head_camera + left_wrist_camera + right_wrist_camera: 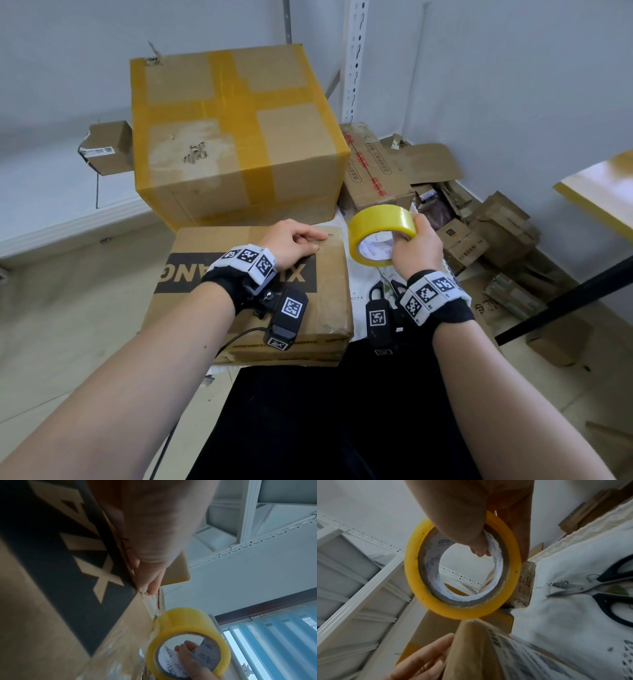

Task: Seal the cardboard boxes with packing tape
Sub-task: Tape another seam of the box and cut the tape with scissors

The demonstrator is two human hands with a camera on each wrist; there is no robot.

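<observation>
The left hand (294,245) lies on the flat cardboard box (253,294), fingers pressing near its far right edge. Just beside it, the right hand (416,248) grips the yellow tape roll (380,234), thumb inside the core, held off the box's right edge. Scissors (597,589) lie on white cloth (565,626). Behind stands a large taped box (236,133).

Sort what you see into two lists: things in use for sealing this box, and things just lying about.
In use:
- flat printed box, left hand pressing its top
- yellow tape roll, gripped by right hand

Lying about:
- big taped box
- scissors on white cloth
- scrap cardboard on floor
</observation>
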